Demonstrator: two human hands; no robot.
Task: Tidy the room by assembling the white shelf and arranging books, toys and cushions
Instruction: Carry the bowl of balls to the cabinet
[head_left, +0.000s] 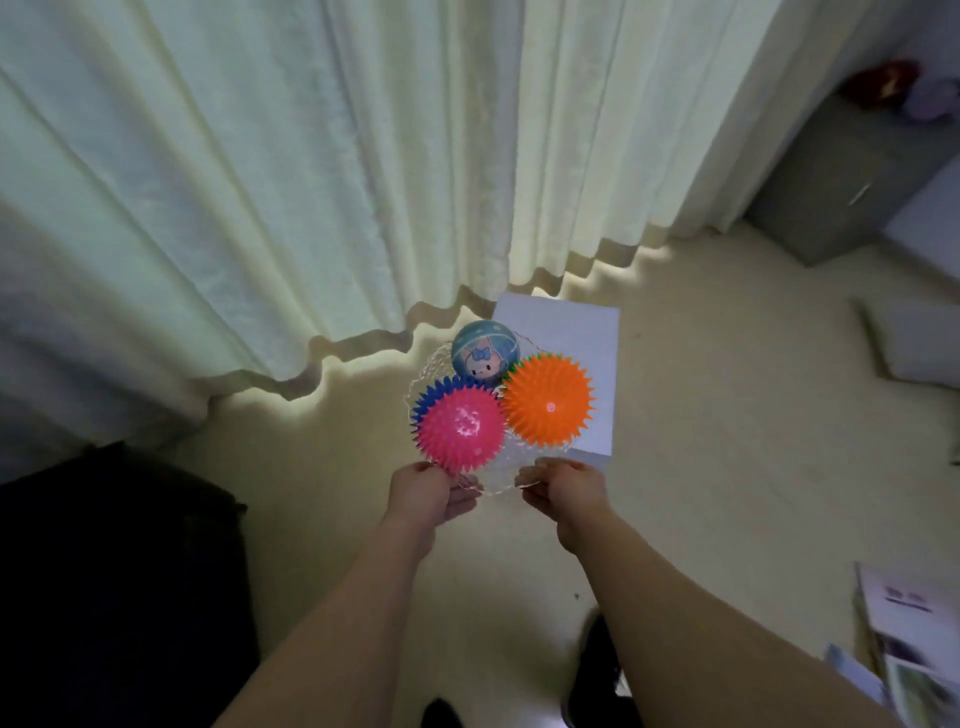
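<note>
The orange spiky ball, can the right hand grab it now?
Probably not right away. The right hand is pinching the clear dish's near rim, sharing the load with the left hand. The orange spiky ball sits uncovered just beyond it, but letting go might tip the dish.

Head view, steeply down and forward, close over floor (675, 415)

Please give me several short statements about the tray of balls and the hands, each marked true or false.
1. Both hands, left and right, hold the clear tray by its near rim. True.
2. The tray carries only two balls. False: pink spiky ball, orange spiky ball, blue cartoon ball, plus a blue spiky one partly hidden.
3. The orange spiky ball sits right of the pink one. True.
4. The curtain is drawn open. False: it hangs closed.
</note>
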